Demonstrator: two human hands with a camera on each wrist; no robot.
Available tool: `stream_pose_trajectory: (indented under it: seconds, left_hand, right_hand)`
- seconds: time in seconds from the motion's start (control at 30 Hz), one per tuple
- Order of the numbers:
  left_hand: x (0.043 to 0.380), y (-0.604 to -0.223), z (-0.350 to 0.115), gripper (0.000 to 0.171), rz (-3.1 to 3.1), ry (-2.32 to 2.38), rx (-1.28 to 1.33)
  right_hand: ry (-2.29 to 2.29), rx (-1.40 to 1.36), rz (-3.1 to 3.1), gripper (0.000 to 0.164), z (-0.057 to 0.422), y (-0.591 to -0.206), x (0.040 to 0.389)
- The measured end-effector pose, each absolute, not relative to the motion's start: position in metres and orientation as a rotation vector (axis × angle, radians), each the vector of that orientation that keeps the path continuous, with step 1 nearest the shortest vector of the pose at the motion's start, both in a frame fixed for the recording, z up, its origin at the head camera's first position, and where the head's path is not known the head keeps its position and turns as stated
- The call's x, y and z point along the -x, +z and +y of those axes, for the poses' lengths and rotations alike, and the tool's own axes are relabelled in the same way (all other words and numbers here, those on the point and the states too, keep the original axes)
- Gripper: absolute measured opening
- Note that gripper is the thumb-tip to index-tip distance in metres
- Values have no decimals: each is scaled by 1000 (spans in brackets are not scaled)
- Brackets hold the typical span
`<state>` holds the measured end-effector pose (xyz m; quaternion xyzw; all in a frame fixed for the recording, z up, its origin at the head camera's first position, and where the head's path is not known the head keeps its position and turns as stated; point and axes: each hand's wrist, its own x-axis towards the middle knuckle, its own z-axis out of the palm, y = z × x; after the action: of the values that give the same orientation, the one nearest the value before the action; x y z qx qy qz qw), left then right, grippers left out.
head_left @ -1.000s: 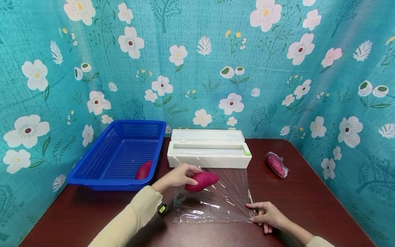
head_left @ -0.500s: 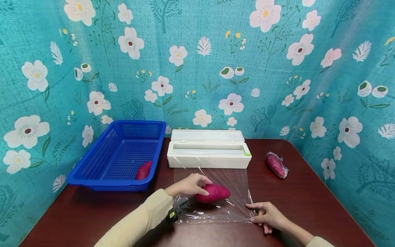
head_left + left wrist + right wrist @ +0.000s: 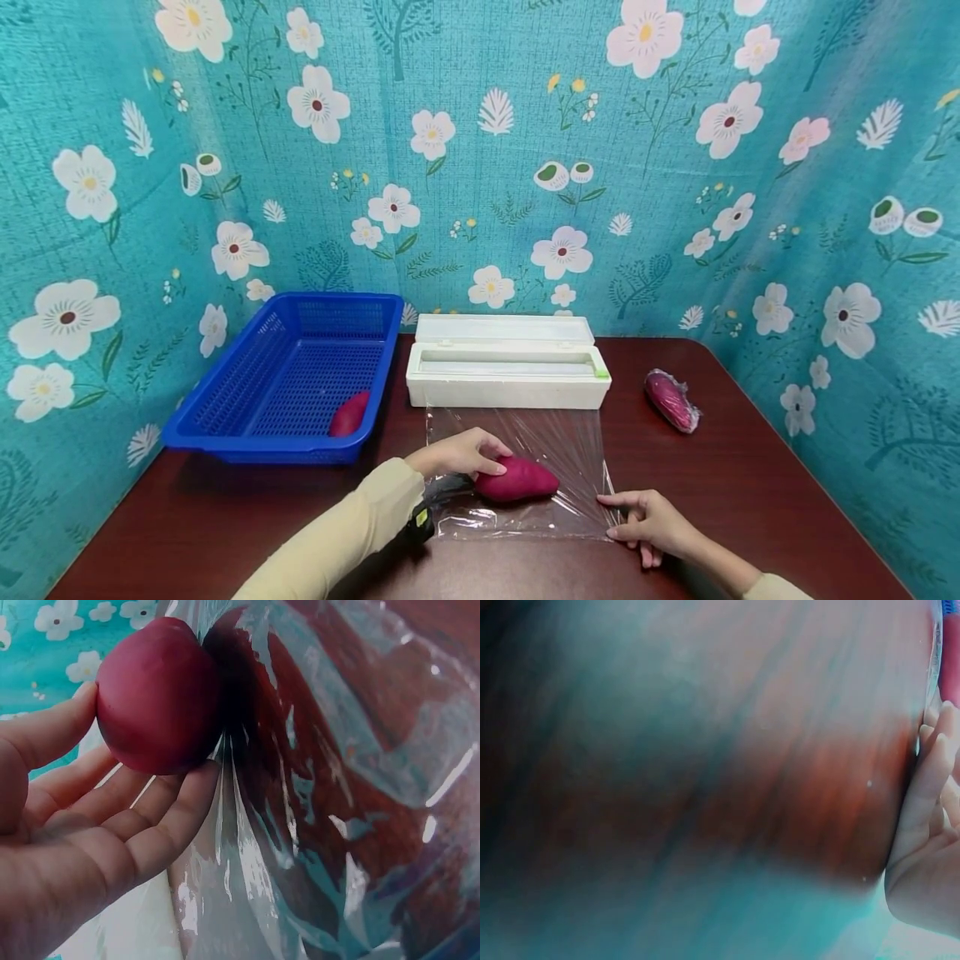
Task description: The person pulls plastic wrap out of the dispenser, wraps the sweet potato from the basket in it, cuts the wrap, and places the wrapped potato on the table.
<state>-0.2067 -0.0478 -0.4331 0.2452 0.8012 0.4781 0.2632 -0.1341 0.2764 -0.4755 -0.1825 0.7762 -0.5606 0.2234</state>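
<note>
In the head view, the left hand (image 3: pixel 465 454) grips the blunt end of a sweet potato (image 3: pixel 522 480), which seems to rest on the clear film (image 3: pixel 558 437). The right hand (image 3: pixel 654 525) pinches the film's near right corner, probably so that the sheet lies stretched from the white box (image 3: pixel 510 395) over the table (image 3: pixel 757 483). The blue basket (image 3: pixel 273 453) with another bare potato (image 3: pixel 349 414) stands left, perhaps for easy reach; a wrapped potato (image 3: pixel 672 402) lies apart at right. No brand or writing can be read on the box.

In the left wrist view, thumb and fingers hold the potato from opposite sides, likely for steady control.

In the right wrist view, blurred film fills most, with fingers at its edge; no label appears.
</note>
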Motion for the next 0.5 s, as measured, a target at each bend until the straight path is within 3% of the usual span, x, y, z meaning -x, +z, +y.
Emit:
stream_pose_trajectory:
  seconds: [0.3,0.5]
  left_hand:
    - [210,-434,-54,32,2240,1336,-645]
    - [203,-429,-66,29,2483,1256,-789]
  right_hand:
    - [-1501,471,2204,53,274,-470,135]
    - [-1486,517,2234,52,272,-470,132]
